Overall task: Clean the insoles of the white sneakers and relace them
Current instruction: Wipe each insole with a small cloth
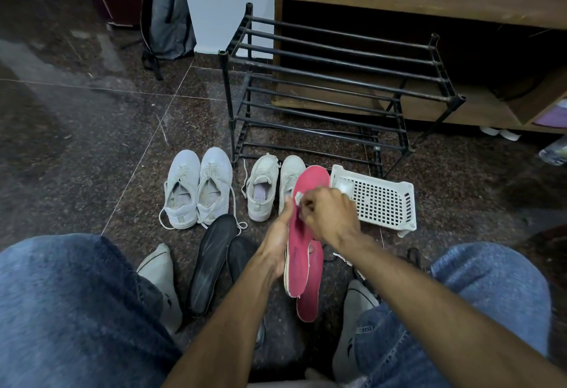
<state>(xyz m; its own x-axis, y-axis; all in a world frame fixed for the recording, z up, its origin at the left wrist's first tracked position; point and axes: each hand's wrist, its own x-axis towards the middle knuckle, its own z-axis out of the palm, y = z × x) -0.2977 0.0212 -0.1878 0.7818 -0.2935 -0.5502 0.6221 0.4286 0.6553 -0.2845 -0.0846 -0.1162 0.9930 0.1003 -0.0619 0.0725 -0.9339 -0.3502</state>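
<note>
Right hand (329,219) hiding white wipe (299,196), pink insole (302,252) partly covered

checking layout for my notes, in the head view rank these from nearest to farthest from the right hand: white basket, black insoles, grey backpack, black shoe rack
1. white basket, just right of the right hand
2. black insoles, on the floor to its left
3. black shoe rack, beyond it
4. grey backpack, far left, against the wall

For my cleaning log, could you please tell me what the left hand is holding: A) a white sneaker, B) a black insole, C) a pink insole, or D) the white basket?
C: the left hand grips the edge of the pink insole, held up above the floor, while the right hand presses a small white wipe against it.
</note>
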